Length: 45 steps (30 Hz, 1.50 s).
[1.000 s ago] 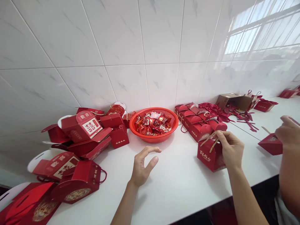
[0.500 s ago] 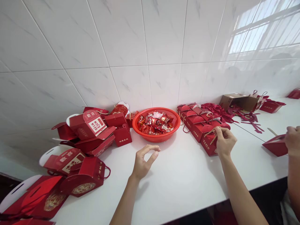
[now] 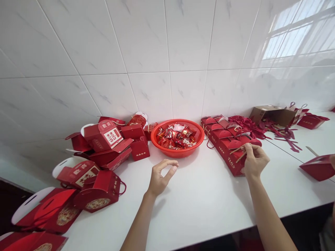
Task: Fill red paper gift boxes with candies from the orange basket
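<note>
My right hand (image 3: 254, 161) pinches the tan cord handle (image 3: 239, 150) of a red box (image 3: 233, 162) at the near end of a row of closed red boxes. The cord loop sticks out to the left of my fingers. Over the white table (image 3: 193, 195), my left hand (image 3: 162, 176) hangs with thumb and forefinger curved and a small gap between their tips; nothing shows in it. Just beyond it stands a red plastic basket (image 3: 178, 153) of wrapped candies (image 3: 176, 136).
Open red boxes (image 3: 101, 193) are piled at the left. Dark red ribbons (image 3: 244, 125) lie behind the row, beside a cardboard box (image 3: 267, 113). Another person's fingers (image 3: 332, 160) touch a red box (image 3: 318, 167) at the right edge. A tiled wall stands behind.
The view has shifted slightly left. The other person's hand has mostly gone out of the frame at the right. My hands keep nearly the same pose, the right one still on the cord.
</note>
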Each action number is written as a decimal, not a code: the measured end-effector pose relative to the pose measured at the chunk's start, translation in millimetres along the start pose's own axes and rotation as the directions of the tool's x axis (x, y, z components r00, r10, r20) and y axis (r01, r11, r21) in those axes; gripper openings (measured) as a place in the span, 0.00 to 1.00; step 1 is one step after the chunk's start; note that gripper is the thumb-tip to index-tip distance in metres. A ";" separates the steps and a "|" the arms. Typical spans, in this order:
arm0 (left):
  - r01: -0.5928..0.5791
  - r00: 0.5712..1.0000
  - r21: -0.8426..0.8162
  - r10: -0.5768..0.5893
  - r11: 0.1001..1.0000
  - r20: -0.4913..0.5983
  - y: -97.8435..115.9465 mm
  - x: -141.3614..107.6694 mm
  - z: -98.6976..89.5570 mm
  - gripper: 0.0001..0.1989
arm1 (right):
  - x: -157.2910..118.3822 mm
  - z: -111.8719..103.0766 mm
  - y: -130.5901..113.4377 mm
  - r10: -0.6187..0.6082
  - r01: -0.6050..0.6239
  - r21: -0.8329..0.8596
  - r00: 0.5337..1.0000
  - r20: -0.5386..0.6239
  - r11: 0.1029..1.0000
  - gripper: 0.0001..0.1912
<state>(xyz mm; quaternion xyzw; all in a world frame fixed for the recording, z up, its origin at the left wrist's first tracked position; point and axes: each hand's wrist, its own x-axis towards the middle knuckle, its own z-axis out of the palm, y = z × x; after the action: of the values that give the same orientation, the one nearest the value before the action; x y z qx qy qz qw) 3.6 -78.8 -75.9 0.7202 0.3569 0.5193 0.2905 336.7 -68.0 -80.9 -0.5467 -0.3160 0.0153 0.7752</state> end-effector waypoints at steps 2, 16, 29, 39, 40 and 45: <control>0.002 1.000 0.010 -0.002 1.000 -0.015 -0.8 0.6 -2.5 0.08 | -0.8 0.2 -0.4 0.018 -0.017 -0.023 1.000 0.015 1.000 0.19; 0.387 0.712 0.599 0.186 0.701 -0.677 9.1 -53.8 -115.5 0.11 | -3.5 -43.1 -26.0 -0.288 0.377 -0.553 0.926 0.245 0.742 0.20; 0.368 0.841 0.472 -0.071 0.801 -0.536 10.0 -73.5 -106.5 0.08 | -60.1 -5.9 -49.6 -0.249 0.338 -0.114 0.846 0.472 0.934 0.12; 0.038 0.999 0.279 -0.037 0.960 -0.009 32.0 -40.9 -26.3 0.11 | -126.4 32.3 -77.4 -0.217 0.228 0.168 0.210 0.953 0.959 0.14; 0.038 0.998 0.292 -0.050 0.956 0.034 32.4 -40.1 -24.6 0.11 | -127.6 33.1 -76.3 -0.201 0.229 0.156 0.187 0.962 0.961 0.14; 0.129 0.982 0.368 -0.170 0.921 0.081 28.3 -40.4 -16.9 0.19 | -120.9 33.2 -73.6 -0.130 0.226 0.082 0.207 0.970 0.971 0.23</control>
<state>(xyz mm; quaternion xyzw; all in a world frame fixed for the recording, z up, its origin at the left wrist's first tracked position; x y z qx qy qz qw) -14.9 -127.3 -70.5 0.7596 0.4836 0.3800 0.2115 199.5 -114.4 -68.3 -0.4086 -0.7885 0.2490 0.3865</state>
